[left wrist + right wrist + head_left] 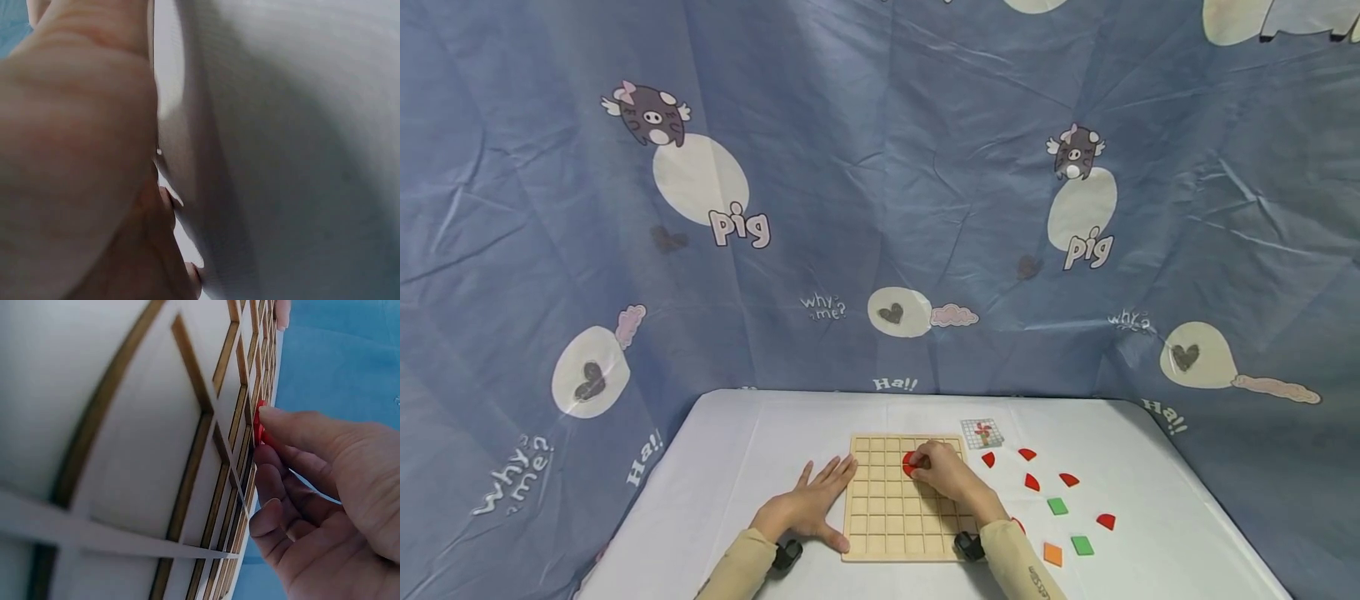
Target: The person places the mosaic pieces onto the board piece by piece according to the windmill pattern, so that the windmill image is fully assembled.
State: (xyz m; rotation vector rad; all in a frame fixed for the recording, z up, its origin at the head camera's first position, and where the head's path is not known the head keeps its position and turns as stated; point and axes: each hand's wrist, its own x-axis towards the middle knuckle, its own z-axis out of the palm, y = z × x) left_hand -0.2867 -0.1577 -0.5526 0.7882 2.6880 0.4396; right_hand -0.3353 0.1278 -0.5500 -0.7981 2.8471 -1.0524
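Observation:
A light wooden board (887, 525) with a grid of square recesses lies on the white table. My right hand (946, 473) reaches over its upper part and pinches a red quarter-circle piece (259, 428) between thumb and fingers, close against the grid. Red (907, 470) shows beside the fingertips in the head view, partly covered by the hand. My left hand (811, 505) has its fingers spread, with fingertips and thumb touching the board's left edge. Mostly the palm side of the left hand (75, 162) and white cloth fill the left wrist view.
A small card (982, 433) with a grid and a red-and-green picture lies beyond the board's right corner. Several red quarter-circle pieces (1032, 482), two green squares (1057, 506) and an orange square (1052, 554) are scattered on the right. Blue patterned cloth (820, 208) hangs behind the table.

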